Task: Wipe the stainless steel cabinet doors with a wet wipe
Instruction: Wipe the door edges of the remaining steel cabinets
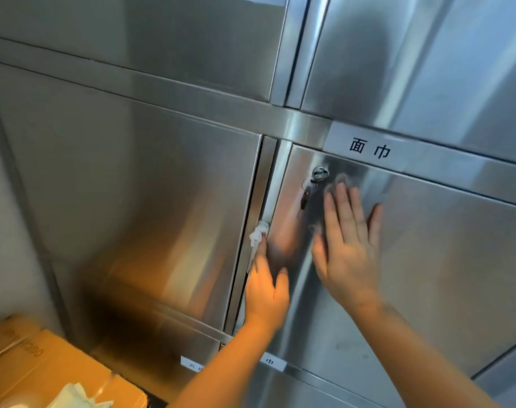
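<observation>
Wet wipe [258, 232]: white, crumpled, pushed against the left edge of the middle right cabinet door [427, 260], at the vertical seam where it meets the middle left cabinet door [139, 201]. It sits about halfway up that seam.

My left hand [267, 293] has the wipe. Its fingers [259, 248] reach up along the seam and press the wipe to the metal; most of them are tucked behind the door edge, so I cannot tell how far they curl round it. The thumb lies out to the right, flat on the door face.

My right hand [349, 251] is spread flat on the same door, just right of the left hand, palm to the steel. Its fingers [346, 207] are straight and splayed, holding nothing. Slightly blurred.

Just above the right hand's fingertips, near the door's top left corner, a round lock [319, 173] with a key [305, 197] hanging from it.

Above the door, on the horizontal frame rail, a white label [368, 150] with two black characters. Two smaller labels [192, 365] on the rail below, partly hidden by my left forearm; text not readable.

Upper cabinet doors [162, 39] span the far top of the view, brushed steel with dull reflections.

Near left corner: brown cardboard boxes [39, 366] strapped with tape, and a bunch of white tissue [74, 397] lying on top of them.
</observation>
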The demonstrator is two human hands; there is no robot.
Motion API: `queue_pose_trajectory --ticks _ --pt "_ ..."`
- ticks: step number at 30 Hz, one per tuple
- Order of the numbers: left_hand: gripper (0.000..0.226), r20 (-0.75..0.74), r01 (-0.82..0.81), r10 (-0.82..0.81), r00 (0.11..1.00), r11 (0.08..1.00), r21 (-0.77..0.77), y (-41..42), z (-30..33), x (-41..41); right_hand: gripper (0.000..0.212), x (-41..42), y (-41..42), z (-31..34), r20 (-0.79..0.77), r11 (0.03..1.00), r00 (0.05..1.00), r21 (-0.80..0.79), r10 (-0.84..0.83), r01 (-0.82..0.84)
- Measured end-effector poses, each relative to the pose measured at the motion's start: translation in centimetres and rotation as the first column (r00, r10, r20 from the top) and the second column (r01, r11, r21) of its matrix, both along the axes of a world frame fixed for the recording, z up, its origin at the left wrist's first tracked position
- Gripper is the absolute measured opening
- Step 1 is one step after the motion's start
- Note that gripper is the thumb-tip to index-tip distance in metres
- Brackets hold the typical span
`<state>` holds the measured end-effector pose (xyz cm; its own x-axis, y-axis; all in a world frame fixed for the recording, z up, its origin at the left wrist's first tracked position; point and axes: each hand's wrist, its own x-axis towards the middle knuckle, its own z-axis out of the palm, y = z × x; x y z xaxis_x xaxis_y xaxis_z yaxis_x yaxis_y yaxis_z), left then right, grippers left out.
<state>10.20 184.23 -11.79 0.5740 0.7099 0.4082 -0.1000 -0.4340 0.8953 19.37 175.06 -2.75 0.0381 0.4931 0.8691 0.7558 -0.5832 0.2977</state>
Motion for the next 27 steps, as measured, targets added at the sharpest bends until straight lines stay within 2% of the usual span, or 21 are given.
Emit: queue_pose_trajectory --ticks 3,7,13,16,19,23,27 --pt "0.072 -0.044 -0.004 0.004 0.999 1.0 -0.003 -0.2 -2.7 -0.1 0.06 -2.0 -0.3 -4.3 -0.013 0.998 0.998 -0.027 0.055 -0.056" --pt "0.077 0.041 -0.009 0.005 0.999 0.993 0.118 0.3 -5.6 0.3 0.065 -0.6 0.8 -8.7 0.026 0.997 0.999 -0.067 -0.043 0.045" --pt "0.081 0.23 -0.088 0.023 0.973 0.956 0.279 1.1 -8.6 2.2 0.066 1.9 2.7 -10.8 0.136 0.982 0.972 0.044 -0.189 0.185" --pt "0.086 0.258 -0.118 0.024 0.966 0.927 0.356 1.6 -10.3 2.9 0.069 2.3 2.8 -10.9 0.196 0.974 0.954 0.067 -0.226 0.217" --pt "0.085 0.257 -0.1 0.002 0.966 0.924 0.37 1.8 -10.8 2.8 0.071 2.5 2.8 -11.2 0.213 0.966 0.943 0.086 -0.256 0.243" --pt "0.078 0.254 -0.075 -0.014 0.967 0.939 0.335 1.7 -8.4 2.7 0.069 2.3 2.9 -11.5 0.212 0.968 0.946 0.105 -0.246 0.228" --pt "0.074 0.292 -0.043 -0.052 0.955 0.95 0.308 2.1 -0.3 2.9 0.068 2.4 2.8 -11.3 0.218 0.971 0.948 0.101 -0.232 0.215"
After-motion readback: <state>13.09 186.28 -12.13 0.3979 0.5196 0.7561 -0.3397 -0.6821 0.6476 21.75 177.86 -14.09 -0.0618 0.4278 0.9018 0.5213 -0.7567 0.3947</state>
